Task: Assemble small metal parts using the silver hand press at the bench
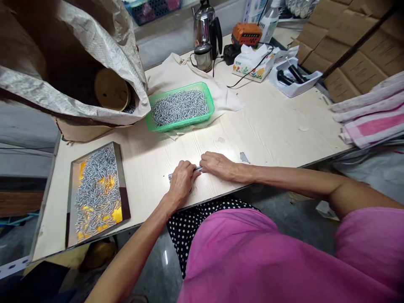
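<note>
Near the front edge of the table, my left hand (pixel 182 181) is closed over a thin grey metal strip (pixel 198 168), one end of which sticks out to its left. My right hand (pixel 219 165) pinches the other end, its fingertips close to the left thumb. Most of the strip is hidden under my fingers, so its exact kind does not show. A small grey scrap (pixel 244 157) lies just beyond my right wrist.
Left stands a shallow tray (pixel 125 202) of small metal pins. Behind are a green basket (pixel 206 90) full of similar pins and a large woven sack (pixel 104 25). Farther back are a kettle (pixel 205 21), tissue pack (pixel 252 63), orange battery (pixel 246 34) and white bin (pixel 295 89).
</note>
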Demonstrator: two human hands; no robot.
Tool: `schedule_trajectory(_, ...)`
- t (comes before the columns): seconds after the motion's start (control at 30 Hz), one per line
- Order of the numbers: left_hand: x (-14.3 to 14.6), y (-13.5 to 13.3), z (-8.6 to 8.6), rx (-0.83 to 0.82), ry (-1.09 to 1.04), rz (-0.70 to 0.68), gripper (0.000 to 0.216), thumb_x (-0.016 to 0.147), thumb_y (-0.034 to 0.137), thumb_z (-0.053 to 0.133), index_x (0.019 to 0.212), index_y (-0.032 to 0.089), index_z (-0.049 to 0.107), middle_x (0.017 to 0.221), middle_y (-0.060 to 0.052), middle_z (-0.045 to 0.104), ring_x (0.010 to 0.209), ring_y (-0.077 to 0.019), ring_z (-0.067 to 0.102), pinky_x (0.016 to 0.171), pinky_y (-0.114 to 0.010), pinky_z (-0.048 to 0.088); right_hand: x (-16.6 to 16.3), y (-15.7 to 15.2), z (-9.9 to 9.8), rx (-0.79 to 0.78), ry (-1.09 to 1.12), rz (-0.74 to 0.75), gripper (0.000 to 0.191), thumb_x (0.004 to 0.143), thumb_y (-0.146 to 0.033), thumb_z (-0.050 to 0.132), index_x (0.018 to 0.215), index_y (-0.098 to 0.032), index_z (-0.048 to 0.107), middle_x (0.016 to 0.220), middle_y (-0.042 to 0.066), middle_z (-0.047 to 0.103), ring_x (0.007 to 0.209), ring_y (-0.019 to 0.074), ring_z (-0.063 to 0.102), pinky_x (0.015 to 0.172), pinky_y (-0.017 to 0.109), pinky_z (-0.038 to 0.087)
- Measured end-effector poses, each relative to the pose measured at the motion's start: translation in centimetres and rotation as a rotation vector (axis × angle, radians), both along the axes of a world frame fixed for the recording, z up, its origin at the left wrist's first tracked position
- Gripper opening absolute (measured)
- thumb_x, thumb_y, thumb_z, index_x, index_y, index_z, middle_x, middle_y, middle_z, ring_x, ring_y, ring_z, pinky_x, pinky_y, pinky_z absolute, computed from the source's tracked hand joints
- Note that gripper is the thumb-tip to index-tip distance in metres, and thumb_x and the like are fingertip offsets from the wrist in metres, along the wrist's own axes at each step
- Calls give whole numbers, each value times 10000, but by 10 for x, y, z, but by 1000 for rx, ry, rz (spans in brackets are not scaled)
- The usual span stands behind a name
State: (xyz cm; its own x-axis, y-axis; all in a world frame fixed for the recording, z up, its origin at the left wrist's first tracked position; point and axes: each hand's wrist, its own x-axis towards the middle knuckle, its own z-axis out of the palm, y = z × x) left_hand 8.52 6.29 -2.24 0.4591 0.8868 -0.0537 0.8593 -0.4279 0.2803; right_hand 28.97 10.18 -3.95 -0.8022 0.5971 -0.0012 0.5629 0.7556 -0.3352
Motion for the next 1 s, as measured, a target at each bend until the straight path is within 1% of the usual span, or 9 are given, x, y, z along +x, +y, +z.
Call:
schedule_trajectory(0.1, 3, -4, -4, 43, 23, 48, 210, 1029, 345, 608, 1072, 165, 707, 1029, -112, 708, 1001, -277, 632, 890, -420, 564, 3, 10, 3, 5, 27, -6, 149, 1037, -218, 567, 1059, -127, 683, 1069, 134, 654, 1000, 250, 543, 873, 379, 478)
schedule_trajectory(0.2, 11, -25, -14, 170, -9, 132, 363, 1037, 308, 585, 1351, 128, 606, 1341, -193, 667, 1248, -328, 615, 1058, -504, 533, 12, 26, 8, -22, 75, 63, 467, 933, -403, 754, 1255, -83, 643, 1213, 183, 625, 1094, 292, 531, 940, 416, 472)
schedule_trajectory(0.27, 19, -46, -22, 239, -51, 139, 463, 1049, 288, 552, 1480, 127, 502, 1522, -224, 560, 1432, -351, 514, 1165, -545, 464, 16, 37, 9, -63, 91, 117, 578, 933, -498, 739, 1322, -86, 621, 1226, 183, 624, 1085, 293, 540, 953, 424, 462)
schedule_trajectory(0.47, 35, -85, -36, 195, -98, 85, 566, 1050, 376, 554, 1559, 157, 432, 1573, -210, 536, 1536, -355, 416, 1237, -590, 389, -3, 62, 5, 41, 3, -36, 211, 1033, -250, 567, 1123, -143, 726, 1139, 147, 688, 1073, 284, 552, 901, 398, 382)
schedule_trajectory(0.57, 35, -83, -38, 169, -119, 98, 585, 1037, 393, 581, 1552, 150, 448, 1560, -220, 547, 1539, -367, 409, 1241, -627, 366, -26, 67, 14, 116, -31, -100, 190, 1019, -231, 597, 1122, -154, 736, 1144, 142, 706, 1100, 298, 541, 891, 407, 344)
schedule_trajectory(0.63, 36, -81, -37, 181, -140, 103, 602, 1026, 418, 600, 1531, 118, 468, 1553, -243, 544, 1531, -387, 417, 1229, -641, 376, -44, 60, 22, 164, -3, -9, 225, 1002, -243, 636, 1198, -184, 731, 1205, 140, 691, 1120, 301, 525, 879, 403, 329)
schedule_trajectory(0.8, 40, -103, -17, 285, -277, 1, 420, 1044, 402, 582, 1345, 110, 612, 1237, -190, 738, 1221, -300, 694, 1037, -458, 586, -91, 15, 27, 206, 95, 575, 79, 973, -299, 713, 1006, -264, 776, 1232, 82, 673, 1160, 281, 486, 861, 385, 318)
schedule_trajectory(0.9, 12, -123, 8, 461, -303, -87, 229, 1040, 284, 598, 1206, 150, 680, 1078, -111, 765, 1057, -225, 722, 995, -369, 585, -108, -1, 14, 197, 87, 686, 169, 965, -255, 715, 803, -211, 730, 1048, 80, 692, 1080, 267, 506, 843, 386, 336)
schedule_trajectory(1.0, -59, -127, 32, 642, -135, 184, 187, 1031, 175, 553, 1096, 194, 727, 952, -80, 749, 896, -209, 686, 872, -350, 572, -117, -3, 2, 89, 184, 678, 160, 981, -221, 681, 827, -179, 695, 981, 83, 697, 985, 237, 543, 826, 378, 383)
